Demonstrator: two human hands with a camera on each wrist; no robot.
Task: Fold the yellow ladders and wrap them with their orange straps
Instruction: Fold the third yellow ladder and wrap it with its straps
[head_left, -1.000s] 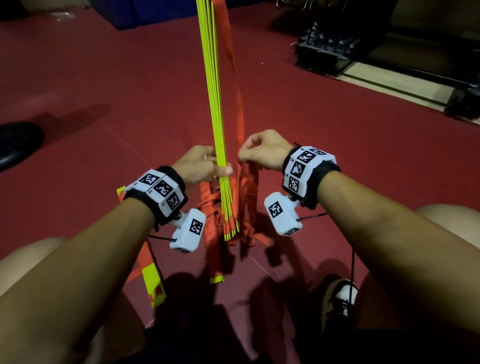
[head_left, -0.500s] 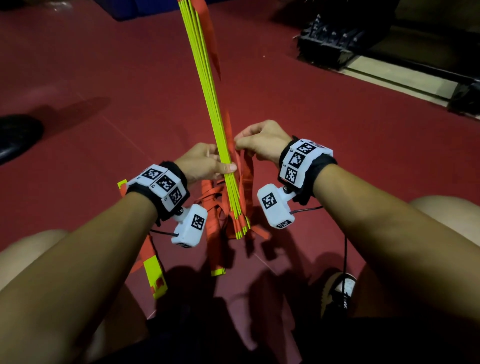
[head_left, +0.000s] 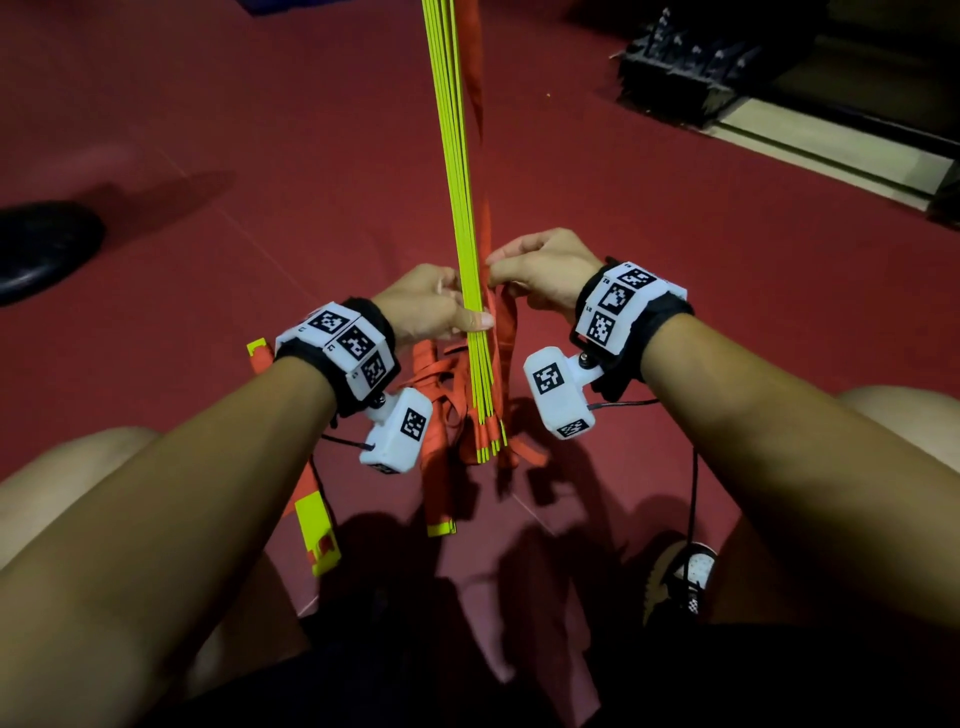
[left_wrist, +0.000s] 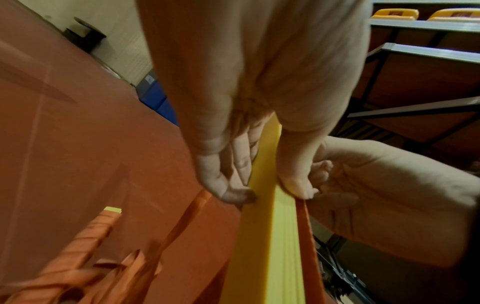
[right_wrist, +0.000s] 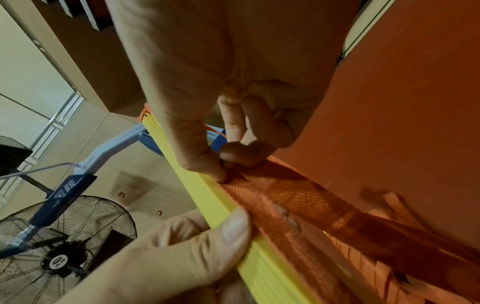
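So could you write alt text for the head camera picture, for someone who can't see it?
Seen from above, a left hand grips a bundle of yellow ladder slats standing on a red floor, while the right hand pinches an orange strap beside it. Loose straps lie tangled below.

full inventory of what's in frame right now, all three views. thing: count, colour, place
ladder slats: one gathered bundle, yellow, held upright at centre
straps: several, orange, one along the bundle's right side, loose loops by its lower end
wrapped ladder: one, yellow with orange strap, on the floor under the left forearm
floor: one, dark red
shoe: one, black, far left on the floor
sneaker: one, dark and white, bottom right
rack: one, black, top right
fan: one, black cage on blue arm, right wrist view only
wrist cameras: two, white with black markers
left hand: grips the slats
right hand: pinches a strap beside the slats
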